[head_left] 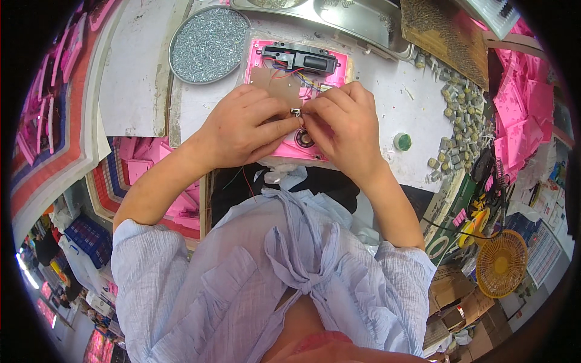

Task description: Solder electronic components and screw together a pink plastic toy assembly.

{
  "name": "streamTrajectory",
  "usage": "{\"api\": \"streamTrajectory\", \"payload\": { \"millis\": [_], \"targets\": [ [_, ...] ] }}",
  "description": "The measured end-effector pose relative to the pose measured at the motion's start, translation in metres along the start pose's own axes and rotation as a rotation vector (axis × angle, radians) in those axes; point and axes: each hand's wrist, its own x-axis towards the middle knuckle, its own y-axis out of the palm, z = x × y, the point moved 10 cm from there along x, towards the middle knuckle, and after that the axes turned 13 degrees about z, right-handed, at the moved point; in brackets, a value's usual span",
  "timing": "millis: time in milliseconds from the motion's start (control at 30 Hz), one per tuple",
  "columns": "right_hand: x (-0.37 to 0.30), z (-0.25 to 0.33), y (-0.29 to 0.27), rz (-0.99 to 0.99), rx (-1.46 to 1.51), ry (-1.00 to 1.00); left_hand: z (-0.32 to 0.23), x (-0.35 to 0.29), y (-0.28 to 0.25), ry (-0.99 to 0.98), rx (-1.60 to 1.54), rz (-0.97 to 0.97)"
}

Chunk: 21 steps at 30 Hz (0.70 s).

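My left hand [245, 127] and my right hand [346, 124] meet over a pink plastic housing [257, 51], thumbs and fingertips pinched together. Between the fingertips is a small metal-and-white part [296, 111], too small to name for certain. At the housing's far end lies a black mechanism [301, 58] with red, blue and yellow wires beside it. A brown flat sheet [275, 86] covers part of the housing near my left fingers. Just below my fingertips shows a round speaker-like part [304, 138]. A thin red wire [247, 180] hangs below my left hand.
A round tray of small screws [209, 45] stands at the far left, metal trays [357, 24] at the back. Many small motor-like parts [454, 121] lie on the right, near a green round lid [402, 141]. Pink pieces [523, 109] are heaped beyond; an orange basket [501, 264] sits lower right.
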Motion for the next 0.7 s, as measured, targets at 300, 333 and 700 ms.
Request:
{"api": "streamTrajectory", "payload": {
  "millis": [300,333,700],
  "targets": [
    [0.004,0.002,0.003,0.042,-0.023,0.046,0.001,-0.001,0.000,-0.002,0.000,-0.027],
    [0.004,0.001,0.004,0.042,-0.023,0.055,0.001,-0.001,0.000,0.000,-0.002,-0.023],
    [-0.016,0.000,-0.023,-0.107,0.031,0.017,0.000,0.001,-0.002,-0.017,-0.019,-0.022]
  ]
}}
